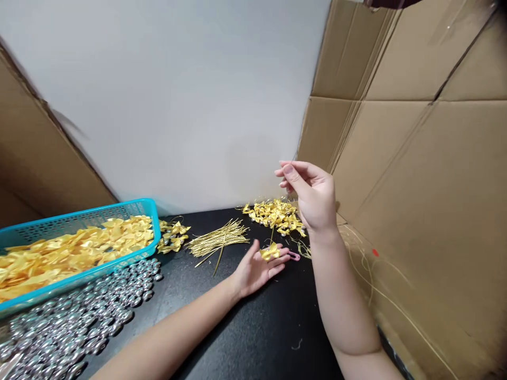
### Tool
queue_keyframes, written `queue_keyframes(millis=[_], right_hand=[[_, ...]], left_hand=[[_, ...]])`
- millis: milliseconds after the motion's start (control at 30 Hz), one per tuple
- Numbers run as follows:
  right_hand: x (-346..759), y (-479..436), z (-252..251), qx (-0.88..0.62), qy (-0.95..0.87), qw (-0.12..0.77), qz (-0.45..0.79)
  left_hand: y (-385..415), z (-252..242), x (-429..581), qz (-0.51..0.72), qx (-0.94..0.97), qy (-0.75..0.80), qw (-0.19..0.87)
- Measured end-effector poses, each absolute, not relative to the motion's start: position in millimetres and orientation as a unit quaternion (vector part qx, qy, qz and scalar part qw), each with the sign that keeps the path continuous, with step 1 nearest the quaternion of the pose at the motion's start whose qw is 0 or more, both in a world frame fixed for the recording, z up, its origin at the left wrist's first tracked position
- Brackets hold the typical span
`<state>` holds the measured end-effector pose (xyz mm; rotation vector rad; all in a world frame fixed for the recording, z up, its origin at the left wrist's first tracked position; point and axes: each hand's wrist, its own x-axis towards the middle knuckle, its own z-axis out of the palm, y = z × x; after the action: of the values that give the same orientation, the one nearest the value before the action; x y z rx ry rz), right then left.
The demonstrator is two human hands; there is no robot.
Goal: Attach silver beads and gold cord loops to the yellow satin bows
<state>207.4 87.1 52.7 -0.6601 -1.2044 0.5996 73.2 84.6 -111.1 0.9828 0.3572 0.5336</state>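
In the head view, take the blue basket (157, 224) as your landmark. Your left hand (257, 272) is to the right of it, palm up, fingers spread loosely and gripping nothing. The yellow bow (270, 252) is at those fingers, well right of the basket; whether it rests its weight on them or hangs just over them, you cannot tell. Your right hand (312, 190) is farther right of the basket and raised above its rim, thumb and finger pinched together on a thin strand (293, 157). A fine stem stands up from the bow, but the picture is too faint to show whether it joins that strand.

To do this step well, hold the pinch firm yet light, since so thin a strand would probably slip or kink if tugged. Your flat left palm looks a sound support: hold it level under the bow so the loops stay uncrushed and do not spin. Raise the strand straight rather than sideways, away from the pile (277, 214) to the right of the basket and beyond your left hand, where loose ends could snag.

Mind your left forearm too: the beads (87, 316) along the basket's near side look likely to roll if brushed. The gold ties (217, 238) lie on the table (237, 332), just right of the basket.
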Motion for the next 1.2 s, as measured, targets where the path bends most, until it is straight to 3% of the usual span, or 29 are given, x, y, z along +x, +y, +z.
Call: queue_keyframes(millis=[100,200,467,733,1200], right_hand=[[210,89,52,-0.299,-0.546,0.737,0.265],[212,91,51,-0.303,-0.548,0.734,0.262],[213,91,50,-0.309,-0.559,0.720,0.270],[208,88,50,-0.308,-0.581,0.681,0.320],[196,84,50,-0.292,-0.597,0.647,0.373]], left_hand=[[77,-112,74,0.355,0.339,0.142,0.860],[83,-104,65,0.342,0.250,0.146,0.894],[101,-101,56,0.203,0.321,0.218,0.899],[110,-104,47,0.204,0.400,0.256,0.856],[105,-62,35,0.144,0.620,0.280,0.719]])
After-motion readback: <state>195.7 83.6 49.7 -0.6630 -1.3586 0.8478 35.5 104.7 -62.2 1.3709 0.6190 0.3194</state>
